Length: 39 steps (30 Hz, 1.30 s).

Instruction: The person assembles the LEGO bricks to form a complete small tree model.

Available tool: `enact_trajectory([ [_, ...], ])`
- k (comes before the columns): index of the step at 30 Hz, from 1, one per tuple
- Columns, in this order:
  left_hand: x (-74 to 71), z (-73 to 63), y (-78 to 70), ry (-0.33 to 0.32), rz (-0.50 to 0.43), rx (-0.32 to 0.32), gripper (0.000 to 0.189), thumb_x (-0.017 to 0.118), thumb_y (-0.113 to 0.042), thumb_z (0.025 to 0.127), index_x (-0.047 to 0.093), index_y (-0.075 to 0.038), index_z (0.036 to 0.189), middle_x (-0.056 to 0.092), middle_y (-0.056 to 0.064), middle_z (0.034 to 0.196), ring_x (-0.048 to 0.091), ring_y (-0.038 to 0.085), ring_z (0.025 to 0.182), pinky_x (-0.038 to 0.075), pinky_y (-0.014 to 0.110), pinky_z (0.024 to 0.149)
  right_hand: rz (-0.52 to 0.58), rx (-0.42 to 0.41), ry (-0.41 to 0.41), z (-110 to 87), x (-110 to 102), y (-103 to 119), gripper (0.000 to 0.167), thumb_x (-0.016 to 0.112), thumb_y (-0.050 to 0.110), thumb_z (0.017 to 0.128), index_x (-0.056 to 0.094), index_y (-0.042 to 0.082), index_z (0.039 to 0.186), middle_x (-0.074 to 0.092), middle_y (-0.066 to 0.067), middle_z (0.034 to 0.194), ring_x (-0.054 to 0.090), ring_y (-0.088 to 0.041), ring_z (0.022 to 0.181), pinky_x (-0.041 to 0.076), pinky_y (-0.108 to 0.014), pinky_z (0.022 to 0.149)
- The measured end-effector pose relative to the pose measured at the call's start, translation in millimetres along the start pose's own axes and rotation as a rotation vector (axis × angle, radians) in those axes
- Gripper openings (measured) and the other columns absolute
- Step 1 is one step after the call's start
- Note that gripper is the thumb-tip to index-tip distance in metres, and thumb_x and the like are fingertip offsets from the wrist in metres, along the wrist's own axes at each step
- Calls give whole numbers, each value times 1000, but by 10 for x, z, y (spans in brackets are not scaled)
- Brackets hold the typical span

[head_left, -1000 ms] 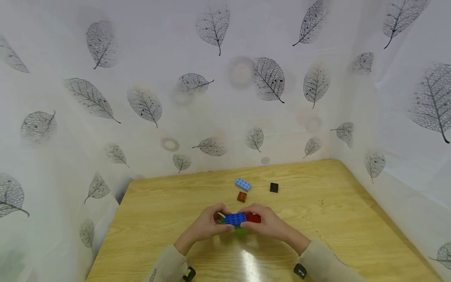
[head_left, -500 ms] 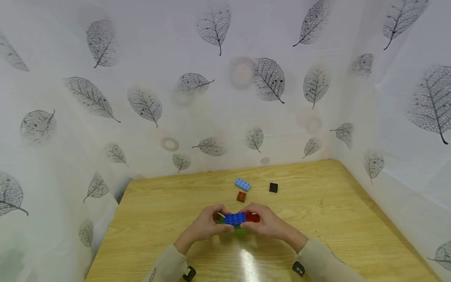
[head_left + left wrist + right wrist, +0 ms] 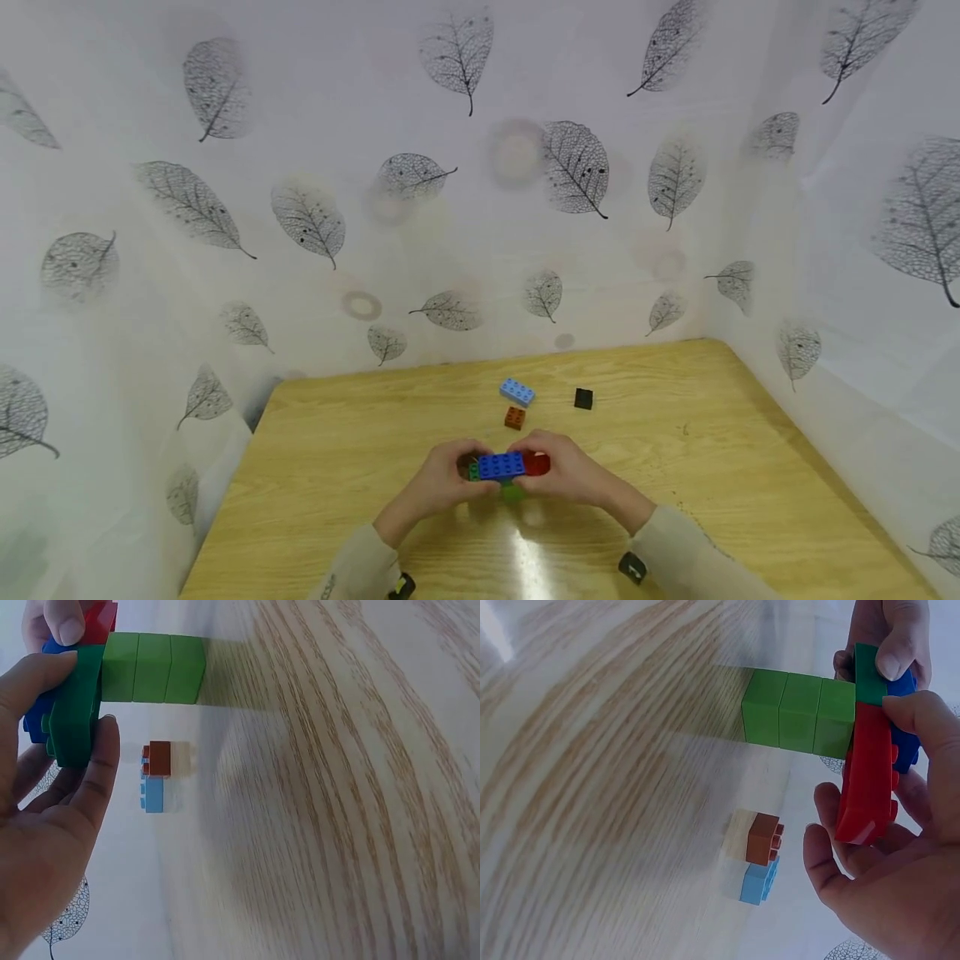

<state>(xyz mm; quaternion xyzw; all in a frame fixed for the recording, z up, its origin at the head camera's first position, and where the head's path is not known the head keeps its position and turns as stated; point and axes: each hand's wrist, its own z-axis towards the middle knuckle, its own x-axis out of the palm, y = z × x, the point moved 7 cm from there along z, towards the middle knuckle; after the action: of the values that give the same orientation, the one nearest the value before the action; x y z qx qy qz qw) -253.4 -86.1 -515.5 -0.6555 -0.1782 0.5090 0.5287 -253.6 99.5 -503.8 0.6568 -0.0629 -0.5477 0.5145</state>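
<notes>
A blue brick [image 3: 501,467] with studs on top bridges a dark green brick [image 3: 77,712] and a red brick [image 3: 868,772], which lie end to end. Below them, several light green bricks [image 3: 154,667] form a column upright on the table. My left hand [image 3: 438,479] pinches the blue brick near its left end, its thumb also against the dark green brick. From the other side my right hand [image 3: 566,471] pinches the blue brick's right end, with the thumb at the seam of red and dark green. Fingers hide parts of the far side.
Behind the hands on the wooden table [image 3: 337,433] lie a brown brick [image 3: 514,417], a light blue brick [image 3: 517,392] and a black brick [image 3: 583,398]. A leaf-patterned white curtain [image 3: 480,242] stands along the back and sides.
The left hand's fingers have shifted slightly, showing a little more of the dark green brick's studs. The right hand and the stack stay almost in place.
</notes>
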Motion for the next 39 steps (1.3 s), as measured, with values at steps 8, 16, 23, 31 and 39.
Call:
enact_trajectory([
  [8,10,5,-6,4,10,15,35,88,-21,87,73,-11,118,71,2,103,59,7,81,51,22,71,13,33,22,-2,3,-22,41,80,36,94,71,19,130,68,5,118,62,-13,103,53,-28,87],
  [16,13,4,0,13,32,-30,38,88,-24,88,73,-11,120,71,2,107,61,8,86,52,23,74,56,95,-88,-48,-246,-213,46,73,44,99,69,16,136,71,-8,126,65,-26,111,51,-30,86],
  [23,15,2,11,20,42,-55,40,88,-24,87,72,-12,122,71,0,110,60,8,89,51,22,76,-48,162,-283,-85,-668,-606,37,77,33,98,72,14,129,70,-13,124,64,-25,107,49,-30,81],
  [31,14,-2,-4,28,40,-53,41,87,-25,88,72,-11,123,71,2,112,60,8,88,51,22,76,-110,220,-368,-118,-941,-969,42,76,23,98,68,4,134,66,-20,129,65,-37,109,55,-45,84],
  [39,20,7,-6,44,31,-50,41,87,-26,89,71,-11,124,71,2,112,60,9,88,51,23,75,-61,337,-360,-116,-991,-1240,49,74,24,100,61,4,143,58,-23,139,61,-39,117,55,-52,89],
])
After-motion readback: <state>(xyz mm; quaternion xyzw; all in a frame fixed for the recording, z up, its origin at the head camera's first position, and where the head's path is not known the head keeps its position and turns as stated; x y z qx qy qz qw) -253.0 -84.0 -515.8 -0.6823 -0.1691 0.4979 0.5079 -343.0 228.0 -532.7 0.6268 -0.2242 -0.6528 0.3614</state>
